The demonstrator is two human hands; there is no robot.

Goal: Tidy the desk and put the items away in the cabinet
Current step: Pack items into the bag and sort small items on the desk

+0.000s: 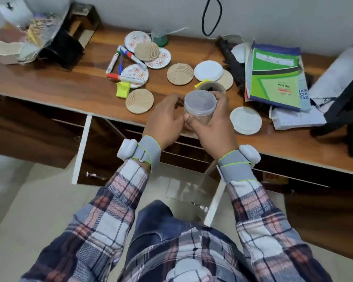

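A clear plastic container with a lid is held above the front edge of the wooden desk. My right hand grips it from the right, thumb on its front wall. My left hand lies against its left side with fingers curled round it. Round coasters lie scattered on the desk: wooden ones, flowered ones and white ones. Markers and a yellow clip lie among them. Below the desk the cabinet doors stand open.
Green books and papers are piled at the right, with a dark bag beyond them. A black organiser with clutter stands at the back left. A brown cup sits just behind the container. A black cable hangs on the wall.
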